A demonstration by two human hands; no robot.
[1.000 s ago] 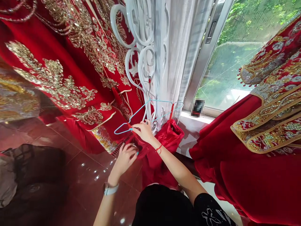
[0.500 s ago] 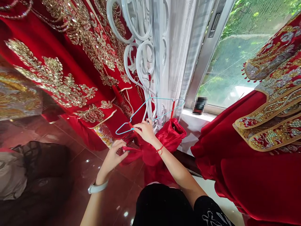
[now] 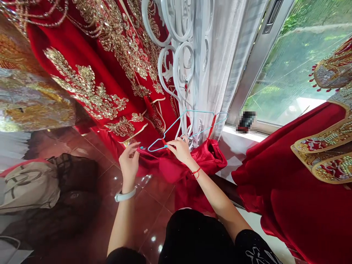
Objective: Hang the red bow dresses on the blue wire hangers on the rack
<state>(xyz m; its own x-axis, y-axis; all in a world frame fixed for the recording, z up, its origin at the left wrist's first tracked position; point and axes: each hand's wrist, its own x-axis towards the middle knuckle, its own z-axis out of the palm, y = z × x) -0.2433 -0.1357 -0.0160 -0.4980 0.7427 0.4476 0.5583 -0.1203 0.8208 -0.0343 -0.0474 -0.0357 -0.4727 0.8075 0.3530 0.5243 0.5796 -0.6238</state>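
Note:
A light blue wire hanger (image 3: 176,126) hangs from a white scrolled metal rack (image 3: 178,62). A plain red satin garment (image 3: 192,165) droops from it by thin red straps. My right hand (image 3: 180,150) pinches a red strap against the hanger's left end. My left hand (image 3: 129,161), with a white watch on the wrist, is raised just left of that end and grips the garment's edge between its fingers.
Red gowns with gold embroidery (image 3: 104,73) hang at the left, another (image 3: 316,165) spreads at the right. A white curtain (image 3: 222,62) and a window (image 3: 288,73) lie behind the rack. A beige bag (image 3: 30,187) sits on the glossy red floor (image 3: 148,216).
My left hand has risen from below the garment to the hanger's left end, drawing the red fabric up with it. My right hand has kept its pinch on the strap.

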